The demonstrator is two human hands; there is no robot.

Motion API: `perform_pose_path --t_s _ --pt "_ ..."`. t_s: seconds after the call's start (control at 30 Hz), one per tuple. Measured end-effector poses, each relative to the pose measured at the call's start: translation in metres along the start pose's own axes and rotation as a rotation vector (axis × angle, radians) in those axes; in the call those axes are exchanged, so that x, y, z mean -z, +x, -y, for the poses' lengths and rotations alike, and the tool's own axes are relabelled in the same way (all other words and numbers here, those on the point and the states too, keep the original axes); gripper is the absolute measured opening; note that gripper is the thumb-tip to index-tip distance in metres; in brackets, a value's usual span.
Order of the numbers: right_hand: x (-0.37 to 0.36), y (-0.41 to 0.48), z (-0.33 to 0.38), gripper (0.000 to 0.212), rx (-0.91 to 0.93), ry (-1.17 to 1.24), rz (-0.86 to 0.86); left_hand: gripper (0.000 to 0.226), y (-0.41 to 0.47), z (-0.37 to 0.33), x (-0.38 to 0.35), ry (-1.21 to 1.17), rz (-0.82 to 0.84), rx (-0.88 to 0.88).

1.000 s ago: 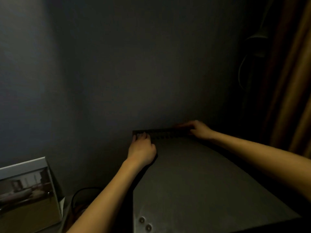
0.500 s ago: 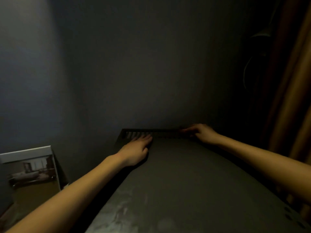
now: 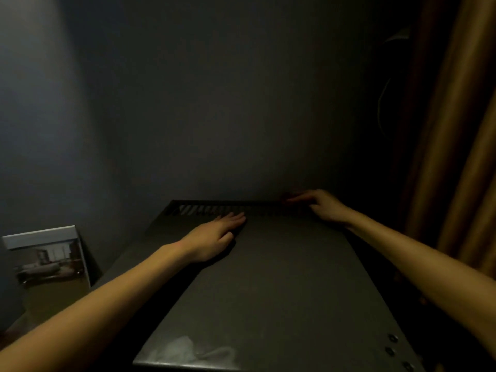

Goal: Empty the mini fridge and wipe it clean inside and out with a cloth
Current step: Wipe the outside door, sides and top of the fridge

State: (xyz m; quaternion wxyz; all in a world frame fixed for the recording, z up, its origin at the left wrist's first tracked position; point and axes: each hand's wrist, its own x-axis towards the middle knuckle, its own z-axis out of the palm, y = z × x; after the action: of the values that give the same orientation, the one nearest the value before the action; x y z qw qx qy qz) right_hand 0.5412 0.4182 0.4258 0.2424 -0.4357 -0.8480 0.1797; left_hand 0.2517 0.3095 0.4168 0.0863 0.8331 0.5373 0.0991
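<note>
Dim corner, dark grey wall (image 3: pixel 214 103) behind and a brownish curtain (image 3: pixel 456 157) hanging at the right; light is poor, so fine detail is lost. Mini fridge (image 3: pixel 268 291) stands right in front of the person, its flat grey top filling the lower middle of the view, back edge close to the wall; a row of vent slots (image 3: pixel 241 210) runs along that back edge. Whitish smear (image 3: pixel 188 347) shows on the top near the front edge, and 3 small screw heads (image 3: pixel 393 338) sit at the front right corner. Framed picture (image 3: pixel 45 256) leans against the wall, low at the left, apart from the fridge.

Handling, as a judgement: a steel-skinned box w/ a compressor, so likely heavy and stiff; painted top looks smooth, prob. slippery to a flat palm; vent slots are thin metal and may have sharp edges (no cloth in view, so bare skin is on it). Best hold for shifting it would be the back top corners or side edges, not the slots.

Left hand (image 3: pixel 214 237) lies palm down on the top, fingers (image 3: pixel 233 217) straight and close together, tips touching the vent row near its middle; forearm stretched forward from lower left. Right hand (image 3: pixel 322 208) reaches to the back right corner, wrist slightly raised, fingers curved over the rear edge; whether they grip anything there I can't tell, too dark. Both arms are nearly full out.
</note>
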Motion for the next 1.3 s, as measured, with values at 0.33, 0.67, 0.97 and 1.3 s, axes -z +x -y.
perform_pose_path --t_s 0.33,0.67,0.97,1.3 --pt "0.031 -0.061 -0.033 0.042 -0.042 0.208 -0.042 0.055 0.022 -0.023 -0.012 0.014 -0.004 -0.055" --pt "0.005 -0.037 -0.032 0.041 -0.103 0.195 -0.197 0.056 0.026 -0.034 -0.012 0.011 -0.010 -0.006" --pt "-0.011 -0.088 0.001 0.044 -0.101 0.138 -0.308 0.055 0.020 -0.041 -0.013 0.001 -0.006 -0.036" --pt "-0.010 -0.195 0.089 0.038 -0.053 0.464 -0.103 0.053 0.006 -0.049 -0.011 0.000 0.010 -0.093"
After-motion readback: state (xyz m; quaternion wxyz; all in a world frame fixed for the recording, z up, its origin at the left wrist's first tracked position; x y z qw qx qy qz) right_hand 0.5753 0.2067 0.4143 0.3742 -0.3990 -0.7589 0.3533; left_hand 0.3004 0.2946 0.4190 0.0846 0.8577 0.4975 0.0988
